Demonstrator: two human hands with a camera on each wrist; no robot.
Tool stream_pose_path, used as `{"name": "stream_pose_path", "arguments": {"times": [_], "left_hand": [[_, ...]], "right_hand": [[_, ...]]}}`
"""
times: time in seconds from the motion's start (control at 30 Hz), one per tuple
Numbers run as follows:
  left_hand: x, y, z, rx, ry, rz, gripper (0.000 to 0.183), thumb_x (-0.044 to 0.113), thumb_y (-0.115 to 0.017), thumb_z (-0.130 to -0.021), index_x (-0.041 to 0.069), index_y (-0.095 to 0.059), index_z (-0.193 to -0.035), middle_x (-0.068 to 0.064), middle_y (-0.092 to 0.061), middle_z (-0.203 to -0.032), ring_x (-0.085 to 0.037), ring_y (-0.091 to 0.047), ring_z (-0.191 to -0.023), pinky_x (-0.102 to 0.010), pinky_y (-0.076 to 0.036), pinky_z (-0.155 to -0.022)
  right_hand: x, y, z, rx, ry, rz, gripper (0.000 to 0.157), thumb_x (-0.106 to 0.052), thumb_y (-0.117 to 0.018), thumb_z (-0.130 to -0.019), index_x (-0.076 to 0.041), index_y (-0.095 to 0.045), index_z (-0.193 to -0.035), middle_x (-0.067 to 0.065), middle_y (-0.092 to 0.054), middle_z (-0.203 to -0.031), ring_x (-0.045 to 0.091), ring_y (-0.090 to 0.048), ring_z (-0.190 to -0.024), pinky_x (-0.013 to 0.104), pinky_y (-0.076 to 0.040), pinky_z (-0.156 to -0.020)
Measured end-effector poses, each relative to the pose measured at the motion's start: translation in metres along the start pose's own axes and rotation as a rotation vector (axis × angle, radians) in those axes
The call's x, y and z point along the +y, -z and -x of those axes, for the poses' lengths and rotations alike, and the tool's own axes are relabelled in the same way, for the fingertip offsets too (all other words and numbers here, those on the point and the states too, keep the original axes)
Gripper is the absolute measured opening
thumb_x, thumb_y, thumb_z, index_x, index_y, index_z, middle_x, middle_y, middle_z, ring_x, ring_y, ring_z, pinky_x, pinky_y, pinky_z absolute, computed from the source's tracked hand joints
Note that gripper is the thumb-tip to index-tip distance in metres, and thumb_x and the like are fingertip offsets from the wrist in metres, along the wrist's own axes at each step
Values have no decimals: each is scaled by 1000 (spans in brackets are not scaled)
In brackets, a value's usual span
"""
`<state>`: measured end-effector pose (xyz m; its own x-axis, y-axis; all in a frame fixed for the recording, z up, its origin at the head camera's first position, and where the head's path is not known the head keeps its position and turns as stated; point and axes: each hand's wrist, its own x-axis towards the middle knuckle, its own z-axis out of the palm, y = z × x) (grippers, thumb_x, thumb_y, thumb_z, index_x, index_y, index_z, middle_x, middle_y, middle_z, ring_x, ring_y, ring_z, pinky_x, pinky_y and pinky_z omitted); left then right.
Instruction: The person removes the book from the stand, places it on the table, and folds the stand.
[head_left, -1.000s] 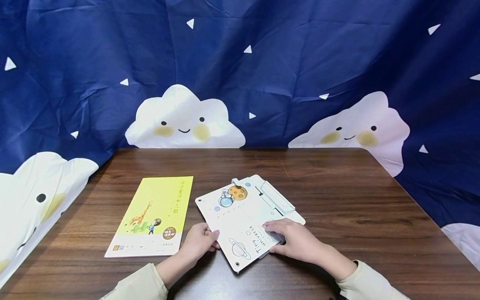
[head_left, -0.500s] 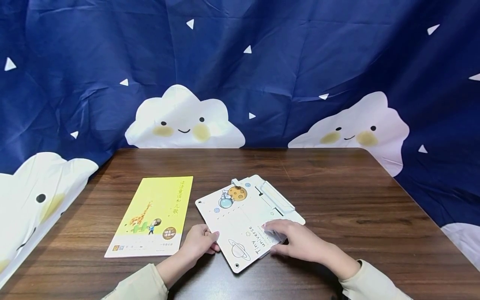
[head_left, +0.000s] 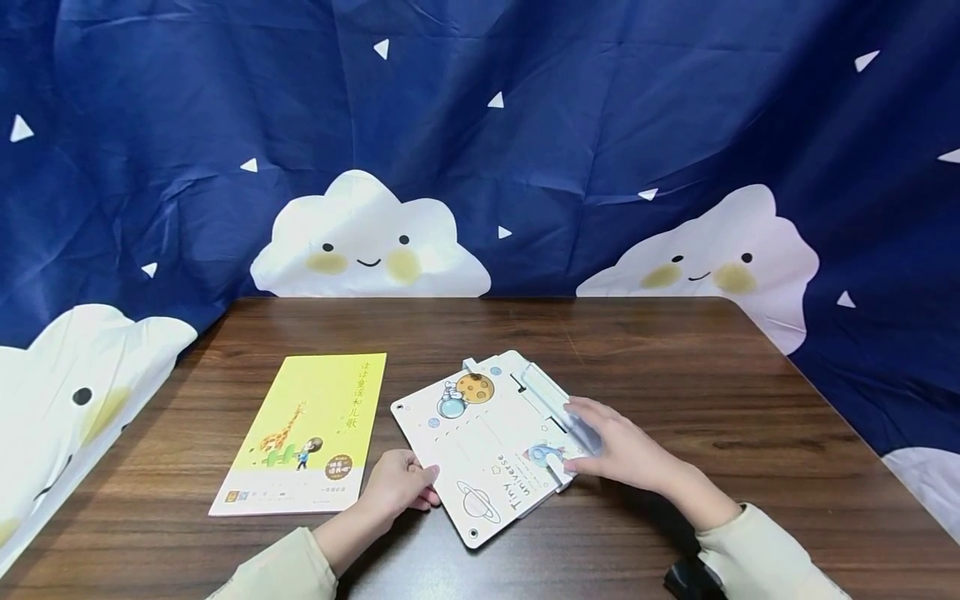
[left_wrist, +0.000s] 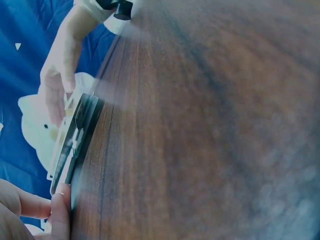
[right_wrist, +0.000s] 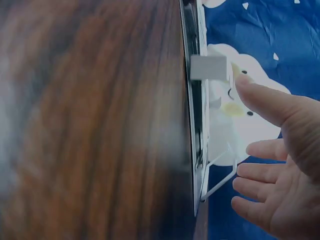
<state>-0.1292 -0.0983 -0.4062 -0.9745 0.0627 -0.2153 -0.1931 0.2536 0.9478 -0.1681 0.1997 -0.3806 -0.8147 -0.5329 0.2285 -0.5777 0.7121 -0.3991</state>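
A white folded book stand (head_left: 457, 450) printed with planets and "Tiny universe" lies at a slant on the table. My left hand (head_left: 397, 485) pinches its left edge between thumb and fingers; the left wrist view shows the fingertips (left_wrist: 61, 205) at the stand's corner. Over the right edge hovers my right hand (head_left: 628, 450), fingers loosely extended around the pale hinged ledge (head_left: 542, 390). In the right wrist view, the right thumb (right_wrist: 265, 102) points at a small white clip (right_wrist: 209, 67), and a bent bracket (right_wrist: 222, 184) sticks out near the fingers. The stand's underside is mostly hidden.
A yellow book (head_left: 315, 408) with a giraffe on its cover lies left of the stand. The brown wooden table (head_left: 712, 375) ends against a blue cloud-patterned curtain (head_left: 540, 133). A black wrist device (head_left: 692, 579) shows by the right sleeve.
My right hand has moved up and right from the stand's lower edge to its right edge, uncovering a blue rocket picture. The left hand and the stand stay put.
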Motion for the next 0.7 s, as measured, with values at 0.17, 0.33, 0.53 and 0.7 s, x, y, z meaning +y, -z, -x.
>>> {"name": "stream_pose_path", "arguments": {"times": [0.17,0.33,0.53,0.7], "left_hand": [[2,-1,1,-1,-7,8,18,1,-52,-80,1,-41,-67,-5,-55,-52,-13,-56,-47,-25,-47,-45],[1,0,1,1,-13,15,17,1,-53,-79,0,-42,-66,-8,-56,-53,-14,-57,-47,-26,-48,-45],[3,0,0,16,-13,12,18,-1,-53,-79,-1,-42,-65,-10,-55,-53,-15,-57,-47,-27,-48,-45],[5,0,-3,56,-3,-31,18,-1,-53,-79,-1,-43,-65,-9,-54,-53,-14,-55,-46,-27,-49,-46]], "right_hand": [[11,0,-1,-59,-20,-25,83,-45,-70,-65,9,-40,-121,23,-42,-122,33,-38,-112,45,-32,-90],[20,-2,-1,-110,-54,-30,84,-45,-70,-65,9,-39,-122,24,-45,-119,32,-42,-109,43,-35,-87],[23,-3,-1,-115,-79,-8,76,-37,-72,-66,9,-42,-119,24,-47,-116,32,-45,-106,42,-37,-85],[21,-3,-1,-113,-91,11,72,-33,-73,-65,7,-45,-118,22,-50,-114,30,-48,-102,41,-40,-82]]}}
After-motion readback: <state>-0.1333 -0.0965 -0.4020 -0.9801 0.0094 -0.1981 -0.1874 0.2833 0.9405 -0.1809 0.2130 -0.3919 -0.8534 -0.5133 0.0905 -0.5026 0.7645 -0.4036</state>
